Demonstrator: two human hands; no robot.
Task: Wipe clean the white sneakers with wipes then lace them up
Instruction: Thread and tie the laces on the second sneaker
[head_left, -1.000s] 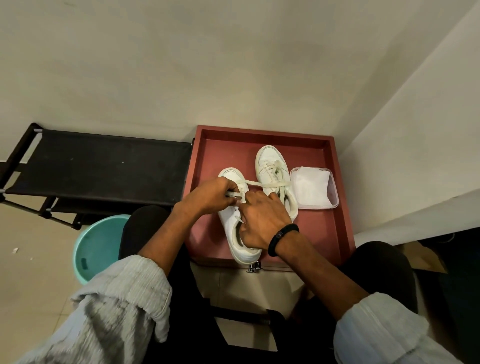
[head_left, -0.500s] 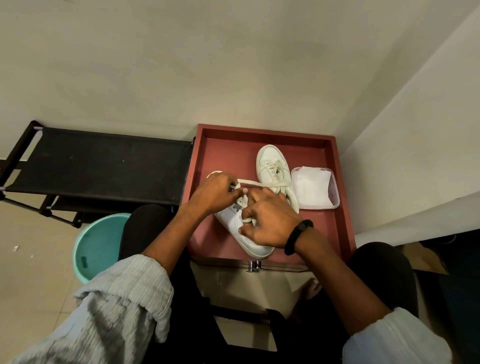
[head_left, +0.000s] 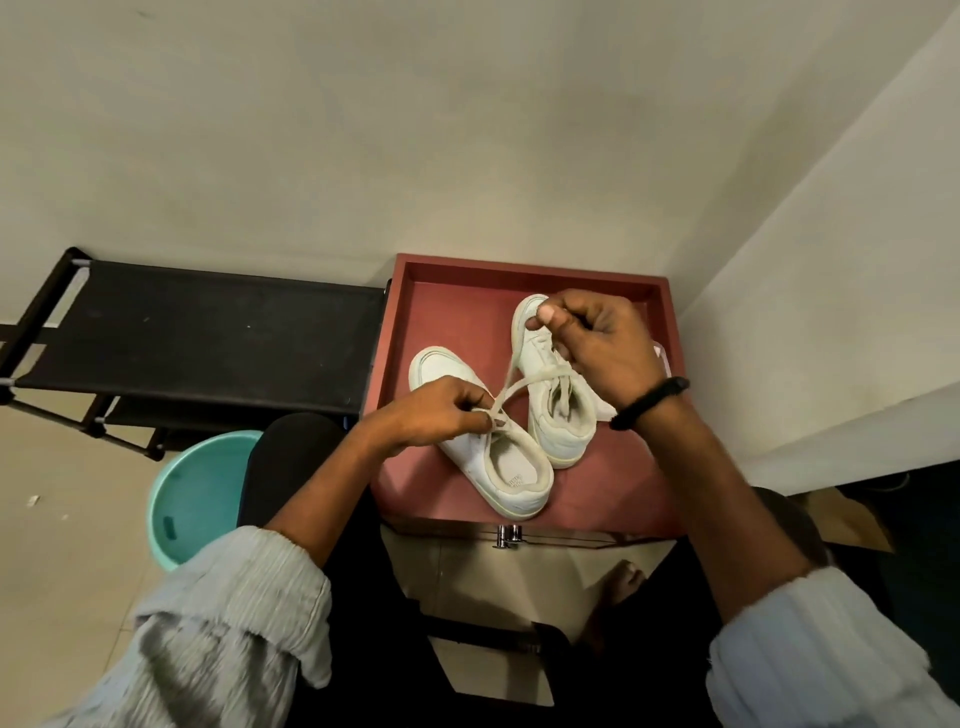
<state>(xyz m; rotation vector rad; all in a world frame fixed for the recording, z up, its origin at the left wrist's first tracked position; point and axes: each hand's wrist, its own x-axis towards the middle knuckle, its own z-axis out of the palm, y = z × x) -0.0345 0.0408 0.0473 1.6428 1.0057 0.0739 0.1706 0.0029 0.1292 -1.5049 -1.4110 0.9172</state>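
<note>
Two white sneakers are seen on a red-brown table (head_left: 447, 306) with a raised rim, heels turned toward the person. The left sneaker (head_left: 498, 457) lies near the table's middle, angled with its toe toward the left edge; the right sneaker (head_left: 563, 410) lies just beside it, its toe pointing toward the far edge. Their heels are near each other, though whether they touch cannot be told.

One lace (head_left: 511, 376) is seen stretched taut from the left sneaker's eyelets up and across the right sneaker. Two hands are in view. The left hand (head_left: 436, 413) rests on the left sneaker's upper, its grip closed: the lace's lower part is pinched at the eyelets between thumb and fingertips. The right hand (head_left: 597, 340) is held raised over the right sneaker's toe, near the far edge; its grip is also closed, the lace's upper end being pinched between thumb and forefinger, the remaining fingers curled in. One black wristband (head_left: 649, 402) is worn on the right wrist.

A white item (head_left: 605, 413) at the table's right side is mostly hidden behind the right hand and wrist and cannot be identified. Beyond the left edge, one black folding stand (head_left: 197, 332) and one teal bucket (head_left: 197, 493) are seen on the floor.
</note>
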